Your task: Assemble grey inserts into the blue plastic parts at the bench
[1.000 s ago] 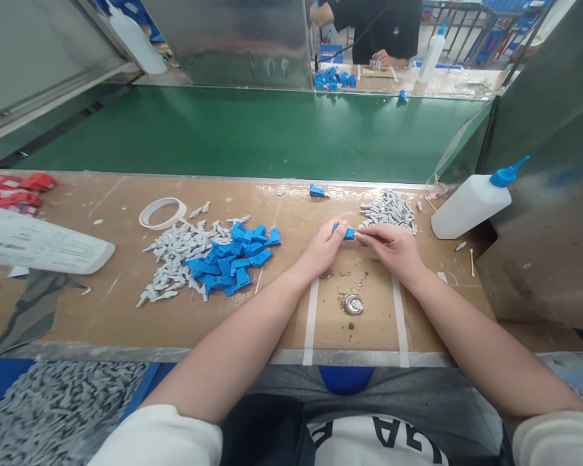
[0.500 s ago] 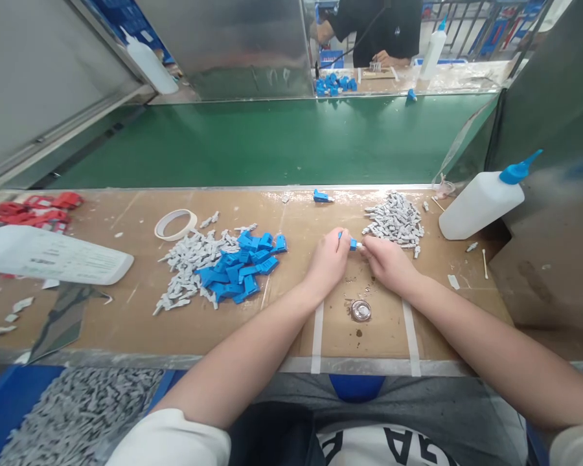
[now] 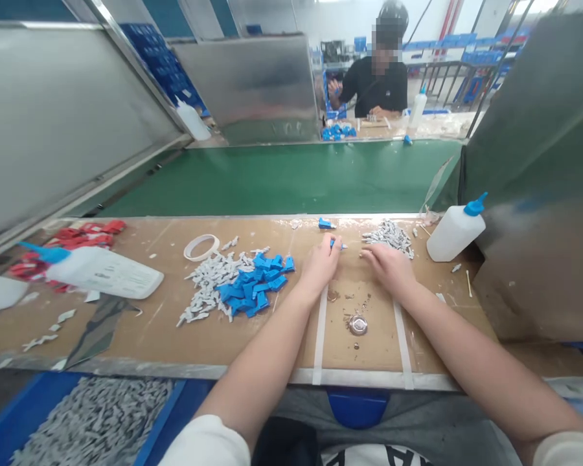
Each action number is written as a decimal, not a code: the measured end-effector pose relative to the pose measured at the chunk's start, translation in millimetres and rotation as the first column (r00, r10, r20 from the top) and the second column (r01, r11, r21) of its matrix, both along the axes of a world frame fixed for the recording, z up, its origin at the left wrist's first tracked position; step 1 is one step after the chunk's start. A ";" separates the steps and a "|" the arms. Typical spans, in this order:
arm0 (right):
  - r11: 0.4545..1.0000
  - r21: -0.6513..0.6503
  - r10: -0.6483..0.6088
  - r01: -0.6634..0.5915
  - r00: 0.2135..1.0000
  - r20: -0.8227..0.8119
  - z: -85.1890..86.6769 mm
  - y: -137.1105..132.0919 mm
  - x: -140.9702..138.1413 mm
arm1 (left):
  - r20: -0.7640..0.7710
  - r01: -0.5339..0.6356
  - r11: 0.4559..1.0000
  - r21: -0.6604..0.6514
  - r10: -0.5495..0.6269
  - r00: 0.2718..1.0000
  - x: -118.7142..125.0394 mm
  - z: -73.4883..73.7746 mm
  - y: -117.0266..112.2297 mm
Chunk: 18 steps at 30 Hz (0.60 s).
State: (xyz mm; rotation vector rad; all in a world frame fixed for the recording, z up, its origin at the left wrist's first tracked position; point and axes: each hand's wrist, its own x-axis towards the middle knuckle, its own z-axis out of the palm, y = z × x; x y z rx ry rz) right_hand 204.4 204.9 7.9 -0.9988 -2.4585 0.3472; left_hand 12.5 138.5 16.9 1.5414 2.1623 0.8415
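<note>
My left hand (image 3: 319, 265) pinches a small blue plastic piece (image 3: 334, 244), whose light grey tip points to the right. A short gap to the right, my right hand (image 3: 391, 266) has its fingertips closed; whatever is between them is too small to make out. Just behind that hand lies a pile of small grey plastic parts (image 3: 388, 234). Another blue piece with a pale tip (image 3: 325, 223) rests near the bench's far edge. Between my forearms, a small round metal dish (image 3: 358, 325) sits on the cardboard. Left of my left hand, blue pieces (image 3: 252, 285) are heaped against more grey parts (image 3: 208, 285).
White bottles with blue nozzles stand at right (image 3: 455, 233) and lie at left (image 3: 116, 272). A tape roll (image 3: 201, 248), red parts (image 3: 90, 234) and a dark patterned scrap (image 3: 97, 330) lie leftward. Beyond the green belt (image 3: 291, 178) a co-worker (image 3: 381, 84) sits. Below is a blue bin (image 3: 162, 414).
My right hand has drawn away from the blue piece, opening a gap between the hands. The piece stays in my left hand. My view has tilted up, showing more of the co-worker.
</note>
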 end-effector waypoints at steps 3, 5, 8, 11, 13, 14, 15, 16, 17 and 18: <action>0.983 0.118 -0.160 0.139 0.968 0.196 22.6 26.4 -5.9 | -0.116 -0.072 0.993 -0.092 0.061 0.991 -9.3 12.4 2.8; 0.983 0.137 -0.168 0.123 0.903 0.395 33.6 43.4 -16.8 | -0.180 -0.098 0.991 -0.096 0.080 0.980 -17.5 23.9 -3.7; 0.994 0.095 -0.102 0.060 0.836 0.539 40.4 57.7 -36.4 | -0.330 -0.127 0.989 -0.076 0.095 0.939 -37.7 45.0 -26.2; 0.998 0.040 -0.055 0.040 0.823 0.565 40.5 59.7 -50.1 | -0.503 -0.036 0.984 -0.175 -0.058 0.862 -62.0 61.0 -52.2; 0.999 0.007 -0.034 0.036 0.818 0.574 40.4 59.3 -54.8 | -0.571 0.034 0.953 -0.302 -0.210 0.793 -73.1 63.2 -63.9; 0.999 -0.006 -0.026 0.035 0.820 0.572 40.6 59.3 -56.2 | -0.598 0.046 0.936 -0.349 -0.260 0.758 -76.1 61.8 -67.2; 0.999 -0.017 -0.019 0.034 0.825 0.564 41.2 59.6 -57.1 | -0.625 0.041 0.926 -0.376 -0.285 0.727 -77.6 59.2 -69.0; 0.999 -0.026 -0.013 0.033 0.834 0.552 42.2 59.9 -57.5 | -0.650 0.029 0.924 -0.382 -0.291 0.702 -78.0 56.0 -69.6; 0.999 -0.033 -0.007 0.030 0.845 0.534 43.5 60.0 -57.1 | -0.672 0.015 0.927 -0.375 -0.283 0.685 -77.7 52.7 -69.3; 0.999 -0.039 -0.001 0.025 0.860 0.510 45.1 59.4 -55.8 | -0.686 0.001 0.932 -0.362 -0.267 0.677 -77.3 49.9 -68.6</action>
